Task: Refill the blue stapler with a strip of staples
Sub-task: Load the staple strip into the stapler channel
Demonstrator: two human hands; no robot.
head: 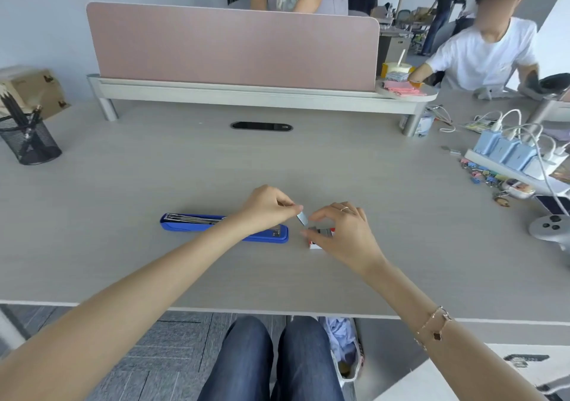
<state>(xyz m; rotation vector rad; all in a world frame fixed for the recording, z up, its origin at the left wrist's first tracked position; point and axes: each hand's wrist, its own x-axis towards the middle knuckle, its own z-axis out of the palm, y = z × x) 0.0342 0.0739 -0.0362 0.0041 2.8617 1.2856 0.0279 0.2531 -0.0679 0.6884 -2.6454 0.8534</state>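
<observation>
Head view: our left hand (271, 208) pinches staple strip (302, 218) above worktop (308, 160); right hand (345, 231) clamped on staple box (320, 237). Blue stapler (191, 223) lies open at 9 o'clock of strip. Risks, we judge: thin pinch slips, strip snaps, or catches entering channel.

A black mesh pen cup (29, 143) stands at the desk's (154, 169) far left, beside a cardboard box (32, 87). A pink divider screen (234, 46) rises behind; blue chargers (505, 150) and coloured binder clips (481, 174) sit right.
</observation>
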